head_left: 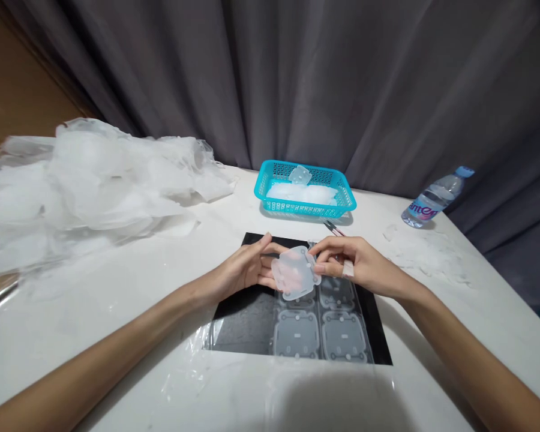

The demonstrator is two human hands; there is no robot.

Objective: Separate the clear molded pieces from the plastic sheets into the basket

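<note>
A small translucent plastic piece with notched, rounded edges is held up above a black mat. My right hand pinches its right edge between thumb and fingers; pale tape is wrapped round one finger. My left hand is open at the piece's left side, thumb raised and fingers spread, some partly behind it. Under both hands, the black mat bears a clear sheet with several similar shaped pieces in rows. Part of that sheet is hidden by the held piece and my right hand.
A blue plastic basket with translucent pieces inside stands behind the mat. Dark-tipped tweezers lie before it. Crumpled white sheets fill the left side. At right are a water bottle and clear scraps. Grey curtains hang behind.
</note>
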